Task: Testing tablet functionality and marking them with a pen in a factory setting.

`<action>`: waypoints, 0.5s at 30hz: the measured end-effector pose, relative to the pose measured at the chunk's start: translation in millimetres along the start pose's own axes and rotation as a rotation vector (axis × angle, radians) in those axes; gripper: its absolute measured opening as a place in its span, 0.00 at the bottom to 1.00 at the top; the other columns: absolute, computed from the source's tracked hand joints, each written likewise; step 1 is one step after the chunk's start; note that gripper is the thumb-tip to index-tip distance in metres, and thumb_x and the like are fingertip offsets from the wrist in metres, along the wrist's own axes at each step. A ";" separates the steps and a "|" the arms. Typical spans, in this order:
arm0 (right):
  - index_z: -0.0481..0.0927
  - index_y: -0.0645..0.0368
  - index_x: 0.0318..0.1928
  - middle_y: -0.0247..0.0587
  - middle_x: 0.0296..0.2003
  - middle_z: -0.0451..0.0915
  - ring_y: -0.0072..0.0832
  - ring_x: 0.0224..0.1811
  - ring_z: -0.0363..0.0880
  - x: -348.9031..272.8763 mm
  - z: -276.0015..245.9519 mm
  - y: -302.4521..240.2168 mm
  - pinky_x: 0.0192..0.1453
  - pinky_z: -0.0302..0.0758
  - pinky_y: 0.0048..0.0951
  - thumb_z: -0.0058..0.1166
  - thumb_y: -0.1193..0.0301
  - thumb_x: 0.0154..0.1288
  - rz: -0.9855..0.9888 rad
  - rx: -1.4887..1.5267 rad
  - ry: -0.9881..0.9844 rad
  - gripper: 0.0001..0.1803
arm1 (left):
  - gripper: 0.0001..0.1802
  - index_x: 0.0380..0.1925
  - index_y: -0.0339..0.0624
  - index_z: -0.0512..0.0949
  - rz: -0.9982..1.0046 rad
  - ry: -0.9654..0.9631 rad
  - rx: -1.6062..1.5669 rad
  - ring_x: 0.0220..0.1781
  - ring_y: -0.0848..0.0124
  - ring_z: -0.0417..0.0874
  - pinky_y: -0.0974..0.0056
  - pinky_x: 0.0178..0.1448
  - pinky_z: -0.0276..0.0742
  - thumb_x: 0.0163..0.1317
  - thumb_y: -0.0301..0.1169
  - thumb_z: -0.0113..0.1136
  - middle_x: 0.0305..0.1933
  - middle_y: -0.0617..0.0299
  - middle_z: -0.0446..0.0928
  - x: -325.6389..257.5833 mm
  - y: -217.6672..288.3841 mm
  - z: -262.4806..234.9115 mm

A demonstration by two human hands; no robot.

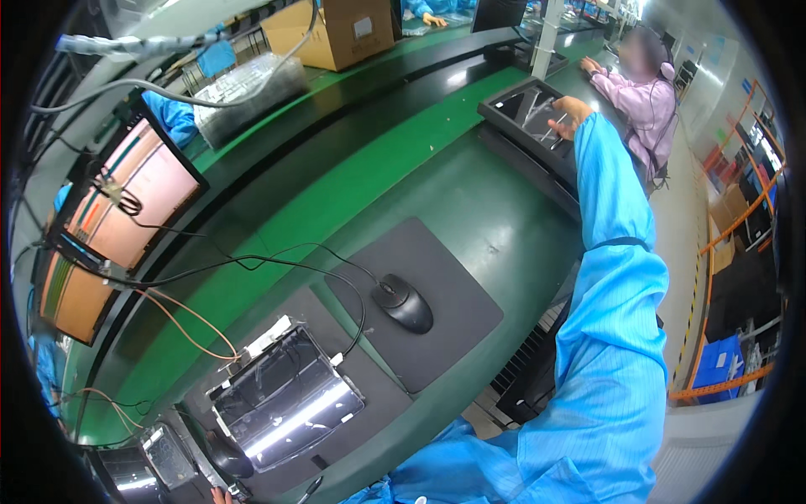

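My right arm, in a blue sleeve, stretches to the far right. There my right hand (573,116) is over a black tray (495,107), its thumb and fingers apart. A dark flat panel with light strips (525,109) lies inside the tray, beside the fingers. Only a few fingertips of my left hand (221,496) show at the bottom edge, next to a narrow metallic strip; the rest is out of frame. Near it lie a glossy dark display panel (290,403), wired to cables, and a small framed device (168,455).
A black mouse (405,304) rests on a dark mat (453,336) on the green bench. Monitors (138,189) stand at left. Behind are a cardboard box (336,38) and a plastic-wrapped stack (252,92). A person in pink (642,109) works at far right, beyond the tray. Cables cross the bench.
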State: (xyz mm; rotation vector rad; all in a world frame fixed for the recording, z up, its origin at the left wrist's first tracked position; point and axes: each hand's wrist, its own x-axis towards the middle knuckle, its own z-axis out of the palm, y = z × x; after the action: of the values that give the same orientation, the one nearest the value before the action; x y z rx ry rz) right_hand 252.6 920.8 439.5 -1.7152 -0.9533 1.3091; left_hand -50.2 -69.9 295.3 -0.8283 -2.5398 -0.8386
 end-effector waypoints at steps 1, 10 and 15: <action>0.65 0.56 0.72 0.59 0.68 0.71 0.39 0.35 0.83 7.2 6.4 -0.7 0.27 0.75 0.32 0.63 0.62 0.70 0.005 -0.013 0.001 0.34 | 0.20 0.63 0.30 0.78 0.017 0.009 0.005 0.76 0.44 0.71 0.46 0.79 0.63 0.76 0.28 0.54 0.72 0.39 0.73 1.9 2.4 1.3; 0.79 0.54 0.65 0.43 0.58 0.80 0.37 0.51 0.80 101.3 -69.3 30.6 0.43 0.84 0.37 0.69 0.66 0.60 -0.920 -0.985 -0.183 0.31 | 0.24 0.65 0.30 0.77 0.005 -0.026 0.015 0.75 0.39 0.71 0.42 0.80 0.61 0.76 0.35 0.55 0.73 0.35 0.71 7.4 -1.8 9.2; 0.78 0.55 0.51 0.31 0.30 0.74 0.25 0.26 0.73 40.1 8.4 17.9 0.29 0.73 0.27 0.67 0.60 0.66 -0.008 -0.224 0.235 0.19 | 0.25 0.65 0.30 0.77 -0.021 -0.012 0.067 0.76 0.40 0.70 0.41 0.80 0.59 0.77 0.37 0.54 0.73 0.35 0.72 11.2 17.9 0.9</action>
State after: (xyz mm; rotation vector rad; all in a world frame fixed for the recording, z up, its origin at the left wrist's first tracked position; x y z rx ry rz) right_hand 254.2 950.0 405.7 -1.9828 -0.9955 0.9969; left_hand -47.8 -52.9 307.6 -0.7889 -2.5763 -0.7527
